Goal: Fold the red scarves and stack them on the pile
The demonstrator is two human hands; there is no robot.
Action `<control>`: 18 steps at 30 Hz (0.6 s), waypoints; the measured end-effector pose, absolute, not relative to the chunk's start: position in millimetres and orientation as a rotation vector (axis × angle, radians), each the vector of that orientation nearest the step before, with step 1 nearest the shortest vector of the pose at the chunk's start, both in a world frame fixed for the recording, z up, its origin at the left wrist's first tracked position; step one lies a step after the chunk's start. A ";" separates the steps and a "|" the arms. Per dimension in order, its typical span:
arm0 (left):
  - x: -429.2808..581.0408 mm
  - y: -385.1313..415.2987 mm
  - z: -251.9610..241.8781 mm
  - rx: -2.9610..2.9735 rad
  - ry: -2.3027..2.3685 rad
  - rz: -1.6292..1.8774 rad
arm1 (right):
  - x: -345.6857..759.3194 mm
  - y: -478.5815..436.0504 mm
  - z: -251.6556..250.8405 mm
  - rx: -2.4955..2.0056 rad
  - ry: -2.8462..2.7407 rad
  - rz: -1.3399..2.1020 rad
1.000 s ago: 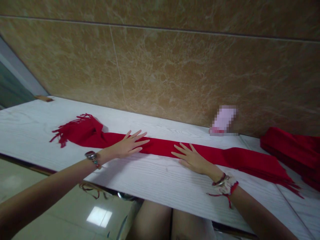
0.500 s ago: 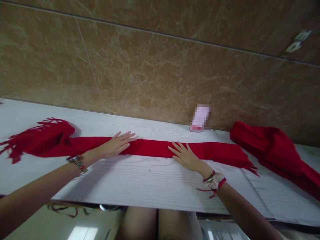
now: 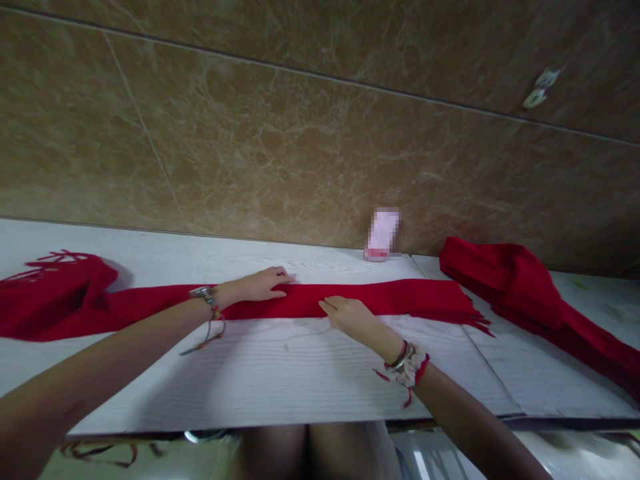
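A long red scarf point(image 3: 380, 299) lies stretched in a folded strip along the white table. Its left end is bunched with loose fringe, and more fringe hangs off its right end. My left hand point(image 3: 263, 284) rests at the scarf's far edge, thumb apart from the slightly bent fingers. On the near half of the strip, my right hand point(image 3: 347, 315) has its fingers drawn together in a pinch on the fabric. Both wrists wear bracelets.
Another red fabric piece point(image 3: 520, 280) lies folded at the right. A pink and white object point(image 3: 383, 233), blurred by pixels, leans against the brown marbled wall point(image 3: 280, 140) behind the white table point(image 3: 260, 380). A seam crosses the tabletop at the right.
Both hands lay flat with fingers spread; now they are closer together. The left moved right with its fingers bending, and the right drew its fingers together. The view has shifted a little.
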State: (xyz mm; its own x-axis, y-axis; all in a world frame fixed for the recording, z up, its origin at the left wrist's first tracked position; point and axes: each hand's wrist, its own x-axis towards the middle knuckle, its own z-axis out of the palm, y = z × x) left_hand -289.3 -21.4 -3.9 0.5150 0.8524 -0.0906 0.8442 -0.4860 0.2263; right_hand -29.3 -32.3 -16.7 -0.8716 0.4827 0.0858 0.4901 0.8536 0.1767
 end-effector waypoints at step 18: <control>-223.5 50.6 3.4 1.883 1.121 0.016 | -27.7 -32.6 -26.5 -0.758 -2.678 -0.729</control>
State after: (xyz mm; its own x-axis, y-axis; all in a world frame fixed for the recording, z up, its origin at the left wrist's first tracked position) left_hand -223.5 50.6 3.4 0.5861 0.7009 -0.4064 0.6894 -0.1679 0.7047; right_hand -27.7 -32.6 -26.5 -0.8288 0.4157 0.3745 0.5482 0.7372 0.3949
